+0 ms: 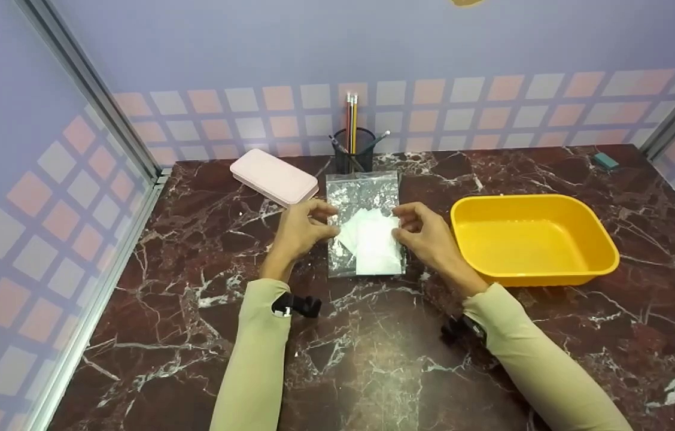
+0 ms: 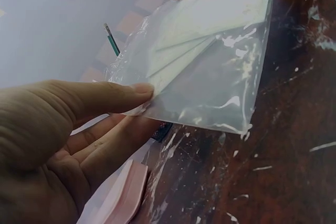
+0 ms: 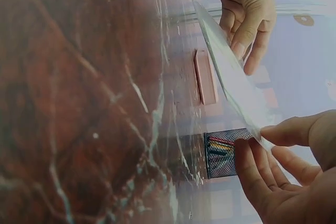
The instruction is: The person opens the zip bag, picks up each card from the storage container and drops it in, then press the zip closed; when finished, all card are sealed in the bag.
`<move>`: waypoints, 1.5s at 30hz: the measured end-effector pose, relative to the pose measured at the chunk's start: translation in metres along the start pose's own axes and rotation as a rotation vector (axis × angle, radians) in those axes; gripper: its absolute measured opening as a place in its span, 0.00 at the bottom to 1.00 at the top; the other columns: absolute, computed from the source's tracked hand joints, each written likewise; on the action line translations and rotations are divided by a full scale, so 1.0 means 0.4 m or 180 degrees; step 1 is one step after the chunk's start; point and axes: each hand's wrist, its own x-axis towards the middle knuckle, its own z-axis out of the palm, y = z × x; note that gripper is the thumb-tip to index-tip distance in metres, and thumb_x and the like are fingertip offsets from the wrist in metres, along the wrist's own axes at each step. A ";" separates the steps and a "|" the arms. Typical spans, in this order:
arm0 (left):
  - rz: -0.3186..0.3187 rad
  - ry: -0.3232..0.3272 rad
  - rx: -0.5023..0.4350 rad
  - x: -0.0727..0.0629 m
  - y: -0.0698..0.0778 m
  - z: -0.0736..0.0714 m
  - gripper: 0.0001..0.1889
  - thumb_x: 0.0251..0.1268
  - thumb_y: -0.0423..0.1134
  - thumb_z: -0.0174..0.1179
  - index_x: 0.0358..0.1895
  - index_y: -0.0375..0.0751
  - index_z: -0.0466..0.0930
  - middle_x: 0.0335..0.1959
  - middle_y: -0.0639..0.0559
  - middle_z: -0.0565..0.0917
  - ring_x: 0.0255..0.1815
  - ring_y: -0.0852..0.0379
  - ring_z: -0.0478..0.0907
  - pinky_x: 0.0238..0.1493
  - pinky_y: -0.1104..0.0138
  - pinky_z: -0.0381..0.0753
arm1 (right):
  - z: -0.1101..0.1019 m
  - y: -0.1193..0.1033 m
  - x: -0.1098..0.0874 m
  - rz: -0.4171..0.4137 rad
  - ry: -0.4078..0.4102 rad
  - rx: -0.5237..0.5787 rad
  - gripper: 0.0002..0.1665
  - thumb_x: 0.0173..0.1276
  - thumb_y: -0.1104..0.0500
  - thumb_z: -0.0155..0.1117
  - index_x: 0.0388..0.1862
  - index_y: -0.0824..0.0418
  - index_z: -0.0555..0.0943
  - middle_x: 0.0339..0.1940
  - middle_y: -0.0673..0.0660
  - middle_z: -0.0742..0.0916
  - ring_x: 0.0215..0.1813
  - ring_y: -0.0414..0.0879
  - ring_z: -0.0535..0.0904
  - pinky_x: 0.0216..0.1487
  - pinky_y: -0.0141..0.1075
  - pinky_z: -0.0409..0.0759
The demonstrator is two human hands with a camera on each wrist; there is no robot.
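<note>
A clear plastic bag (image 1: 343, 263) with several white cards or paper pieces (image 1: 378, 245) inside is held up above the table. On its left edge, my left hand (image 1: 301, 230) pinches the plastic between thumb and fingers. The opposite edge is pinched by my right hand (image 1: 427, 234). In the left wrist view the white pieces (image 2: 220, 9) lie fanned inside the bag (image 2: 205, 98), with the left thumb pressed on its face. From the right wrist view the bag (image 3: 226, 72) appears tilted and nearly edge-on, off the tabletop.
Behind the bag stands a black mesh pen holder (image 1: 343, 161) with pencils. A pale pink case (image 1: 274, 176) lies at the back left. To the right sits a yellow plastic basin (image 1: 532, 278), and a small teal block (image 1: 605, 160) is at the far right.
</note>
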 end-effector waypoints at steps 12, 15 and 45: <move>-0.0132 -0.0041 0.0314 -0.001 -0.015 0.019 0.18 0.54 0.26 0.79 0.50 0.35 0.90 0.42 0.42 0.91 0.37 0.51 0.89 0.38 0.67 0.88 | 0.002 0.020 0.000 0.0152 -0.0147 -0.0250 0.23 0.65 0.70 0.71 0.60 0.71 0.82 0.46 0.65 0.87 0.46 0.57 0.85 0.48 0.38 0.82; -0.0121 -0.0044 0.0375 -0.001 -0.018 0.022 0.18 0.53 0.26 0.80 0.49 0.35 0.90 0.42 0.43 0.91 0.36 0.52 0.88 0.37 0.68 0.88 | 0.002 0.022 -0.001 0.0195 -0.0192 -0.0273 0.24 0.65 0.70 0.71 0.60 0.71 0.82 0.46 0.65 0.87 0.46 0.57 0.85 0.49 0.38 0.83; -0.0194 -0.0230 0.0432 0.000 -0.044 0.043 0.17 0.53 0.23 0.78 0.47 0.32 0.89 0.34 0.45 0.89 0.26 0.56 0.84 0.29 0.66 0.89 | -0.005 0.040 0.001 0.0306 -0.0450 -0.0593 0.25 0.63 0.69 0.73 0.59 0.72 0.82 0.44 0.65 0.88 0.46 0.58 0.85 0.52 0.50 0.85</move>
